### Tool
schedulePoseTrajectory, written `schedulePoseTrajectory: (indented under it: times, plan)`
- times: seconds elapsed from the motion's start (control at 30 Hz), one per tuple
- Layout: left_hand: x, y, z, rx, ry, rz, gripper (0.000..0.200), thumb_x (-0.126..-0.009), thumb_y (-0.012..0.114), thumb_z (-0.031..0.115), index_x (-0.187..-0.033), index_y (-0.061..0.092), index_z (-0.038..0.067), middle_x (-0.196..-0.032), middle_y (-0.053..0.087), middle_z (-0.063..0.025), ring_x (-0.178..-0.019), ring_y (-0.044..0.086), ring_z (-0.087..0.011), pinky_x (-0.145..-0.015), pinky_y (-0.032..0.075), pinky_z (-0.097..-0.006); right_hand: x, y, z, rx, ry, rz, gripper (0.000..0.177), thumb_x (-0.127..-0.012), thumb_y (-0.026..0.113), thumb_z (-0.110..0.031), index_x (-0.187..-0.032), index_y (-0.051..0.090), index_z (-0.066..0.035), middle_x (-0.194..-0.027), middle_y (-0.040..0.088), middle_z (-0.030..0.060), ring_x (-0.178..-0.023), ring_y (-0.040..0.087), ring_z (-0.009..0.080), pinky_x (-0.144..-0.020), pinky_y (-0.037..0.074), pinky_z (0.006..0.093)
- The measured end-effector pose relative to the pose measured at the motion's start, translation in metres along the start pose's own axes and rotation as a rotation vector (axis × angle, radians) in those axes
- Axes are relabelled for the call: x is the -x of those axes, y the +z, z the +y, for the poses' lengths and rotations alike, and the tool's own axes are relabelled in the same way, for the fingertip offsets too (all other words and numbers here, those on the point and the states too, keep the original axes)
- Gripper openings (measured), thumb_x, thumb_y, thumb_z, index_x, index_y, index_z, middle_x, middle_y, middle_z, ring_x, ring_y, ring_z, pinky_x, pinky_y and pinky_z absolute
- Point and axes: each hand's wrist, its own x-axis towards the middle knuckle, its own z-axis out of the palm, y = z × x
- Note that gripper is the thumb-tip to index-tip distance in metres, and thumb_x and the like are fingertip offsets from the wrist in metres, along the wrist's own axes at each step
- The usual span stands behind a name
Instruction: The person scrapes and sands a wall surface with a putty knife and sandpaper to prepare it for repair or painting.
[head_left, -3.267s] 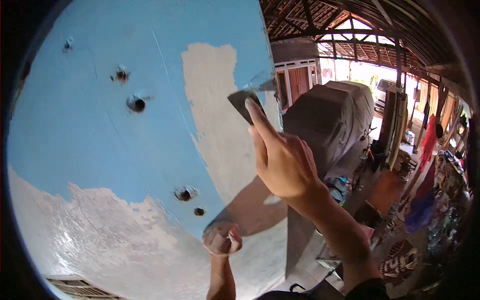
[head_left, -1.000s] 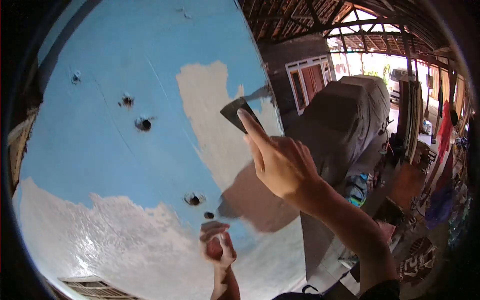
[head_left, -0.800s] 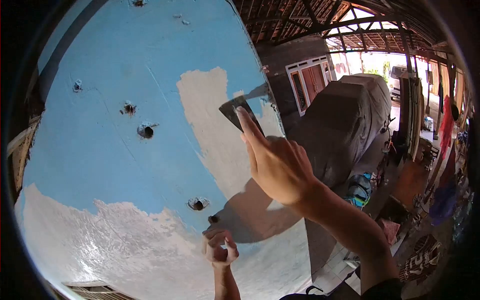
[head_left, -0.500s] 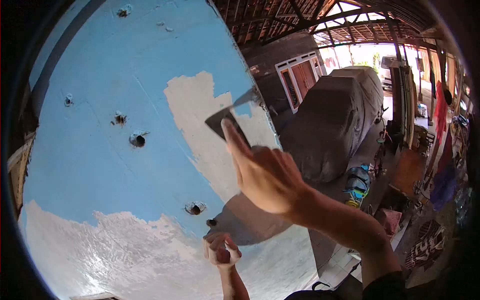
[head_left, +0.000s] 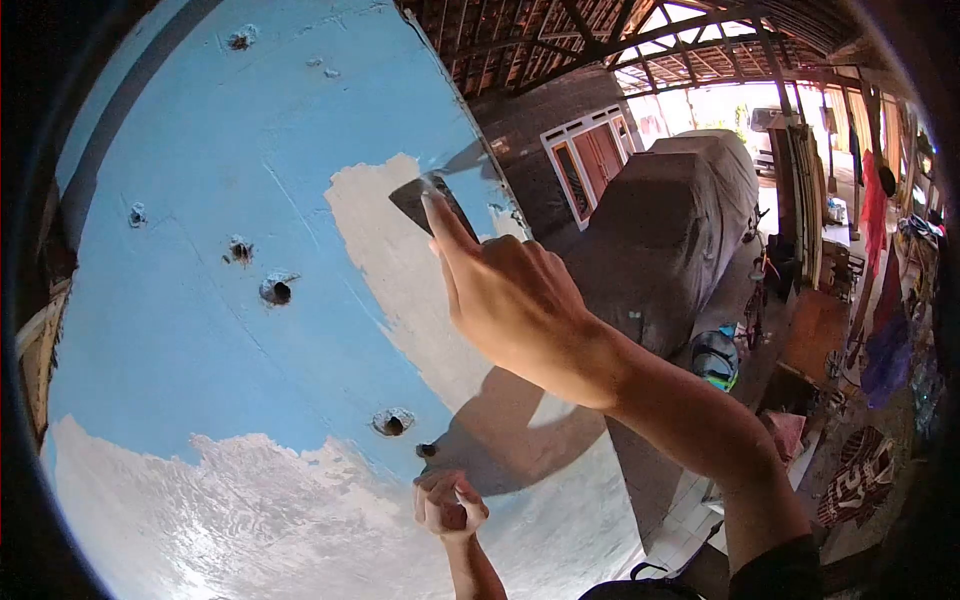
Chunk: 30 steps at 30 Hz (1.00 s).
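Note:
My right hand (head_left: 520,305) grips a dark flat scraper (head_left: 432,205), with the index finger stretched along its blade. The blade lies against the wall at the top of a bare grey patch (head_left: 380,240), beside blue paint (head_left: 190,340). Low in the middle, my left hand (head_left: 450,502) is curled in front of the wall's grey lower part, its fingers bent in; whatever it holds, if anything, is hidden. Just above it are two holes in the wall, the larger one (head_left: 393,422) with a chipped rim.
Right of the wall's edge stands a covered vehicle (head_left: 670,220). Behind it is a door (head_left: 590,165). A bicycle (head_left: 757,300), a blue bag-like item (head_left: 715,358) and hanging cloths (head_left: 873,215) are at the right, under a timber roof.
My right hand and the scraper have moved up and slightly left along the wall. More grey shows where blue paint was near the patch's upper right. My left hand has barely shifted.

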Motion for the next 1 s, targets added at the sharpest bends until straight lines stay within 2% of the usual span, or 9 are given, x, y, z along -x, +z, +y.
schedulePoseTrajectory:
  times: [0.1, 0.2, 0.43, 0.53, 0.67, 0.7, 0.8, 1.0]
  plan:
    - [-0.002, 0.000, -0.001, 0.011, 0.040, 0.015, 0.013, -0.090, 0.057, 0.011, -0.081, 0.057, 0.001, -0.070, 0.060, -0.0105, -0.060, 0.056, -0.0231, -0.054, 0.043, -0.0315, 0.013, 0.001, -0.003, 0.033, -0.021, -0.007, 0.051, -0.094, 0.050, -0.006, -0.137, 0.030, 0.014, -0.050, 0.056, 0.0120, -0.039, 0.057, 0.0176, -0.030, 0.042, 0.0298]
    - [0.003, -0.003, -0.005, -0.003, 0.022, -0.007, 0.003, -0.085, 0.058, 0.007, -0.082, 0.058, 0.007, -0.072, 0.063, -0.0057, -0.065, 0.059, -0.0216, -0.057, 0.046, -0.0324, -0.003, -0.002, 0.001, 0.021, -0.025, 0.012, 0.050, -0.095, 0.050, -0.006, -0.137, 0.031, 0.014, -0.051, 0.057, 0.0127, -0.039, 0.057, 0.0174, -0.029, 0.041, 0.0299]
    - [0.004, 0.002, -0.004, 0.021, 0.017, 0.032, 0.003, -0.084, 0.058, 0.007, -0.081, 0.060, 0.006, -0.072, 0.064, -0.0062, -0.064, 0.059, -0.0214, -0.057, 0.047, -0.0318, -0.008, -0.003, -0.001, 0.086, 0.008, -0.006, 0.047, -0.096, 0.049, -0.008, -0.135, 0.035, 0.014, -0.055, 0.060, 0.0147, -0.038, 0.055, 0.0170, -0.029, 0.038, 0.0315]
    - [0.005, -0.001, -0.005, 0.017, 0.028, 0.016, 0.004, -0.083, 0.058, 0.007, -0.080, 0.060, 0.006, -0.071, 0.064, -0.0064, -0.064, 0.060, -0.0217, -0.057, 0.048, -0.0316, -0.022, -0.005, 0.007, 0.020, -0.090, 0.121, 0.046, -0.097, 0.048, -0.009, -0.135, 0.035, 0.014, -0.053, 0.059, 0.0136, -0.037, 0.054, 0.0162, -0.028, 0.037, 0.0306]
    - [0.006, 0.002, -0.007, 0.013, 0.043, 0.044, 0.005, -0.082, 0.058, 0.007, -0.078, 0.060, 0.006, -0.070, 0.063, -0.0059, -0.063, 0.060, -0.0217, -0.056, 0.047, -0.0315, -0.001, 0.001, 0.006, 0.010, -0.074, 0.052, 0.045, -0.097, 0.048, -0.010, -0.134, 0.037, 0.013, -0.048, 0.054, 0.0124, -0.035, 0.051, 0.0184, -0.031, 0.040, 0.0335]
    - [0.006, 0.002, -0.009, 0.010, 0.057, 0.038, 0.005, -0.082, 0.058, 0.007, -0.077, 0.060, 0.006, -0.070, 0.063, -0.0056, -0.062, 0.060, -0.0217, -0.056, 0.047, -0.0315, -0.008, -0.002, 0.004, 0.051, 0.002, 0.012, 0.046, -0.097, 0.048, -0.010, -0.135, 0.036, 0.011, -0.048, 0.054, 0.0117, -0.035, 0.052, 0.0192, -0.032, 0.040, 0.0345]
    - [0.007, 0.001, -0.008, -0.013, 0.054, 0.035, 0.007, -0.083, 0.057, 0.007, -0.076, 0.060, 0.006, -0.068, 0.063, -0.0050, -0.061, 0.059, -0.0213, -0.056, 0.047, -0.0310, -0.018, -0.002, 0.010, 0.027, -0.039, 0.103, 0.048, -0.098, 0.047, -0.013, -0.138, 0.033, 0.009, -0.048, 0.055, 0.0113, -0.035, 0.053, 0.0193, -0.031, 0.040, 0.0347]
    - [0.009, 0.000, -0.009, -0.003, 0.057, 0.026, 0.007, -0.083, 0.057, 0.009, -0.076, 0.060, 0.006, -0.066, 0.062, -0.0045, -0.059, 0.059, -0.0205, -0.054, 0.047, -0.0306, 0.037, 0.015, 0.002, 0.014, 0.044, -0.055, 0.051, -0.097, 0.049, -0.013, -0.140, 0.031, 0.008, -0.051, 0.056, 0.0142, -0.037, 0.055, 0.0222, -0.035, 0.043, 0.0360]
